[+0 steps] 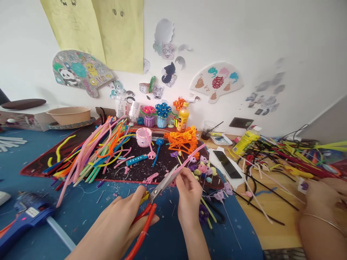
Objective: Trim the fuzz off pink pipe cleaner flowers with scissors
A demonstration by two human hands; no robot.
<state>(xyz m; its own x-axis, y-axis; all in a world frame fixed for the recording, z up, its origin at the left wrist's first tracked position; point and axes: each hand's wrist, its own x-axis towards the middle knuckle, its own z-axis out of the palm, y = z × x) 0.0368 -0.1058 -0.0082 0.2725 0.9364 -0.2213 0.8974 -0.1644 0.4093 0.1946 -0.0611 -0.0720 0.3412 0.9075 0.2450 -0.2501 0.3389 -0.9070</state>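
Left hand (128, 213) with scissors (160, 188); right hand (189, 191) with pink pipe cleaner (193, 156), above the blue bench (89, 207).
The left grip is closed about the red handles; the right grip pinches the pipe cleaner between thumb and fingers, just beside the scissor tips. Whether the blades touch it cannot be determined. Beyond lies a dark mat (40, 164) bearing a pink-and-white cup (141, 141), a multicoloured bundle of pipe cleaners (94, 148) to the left and an orange heap (184, 142) to the right.

Glue gun (30, 216) L of scissors (163, 185), phone (225, 164) R, cup (143, 140) bhd.
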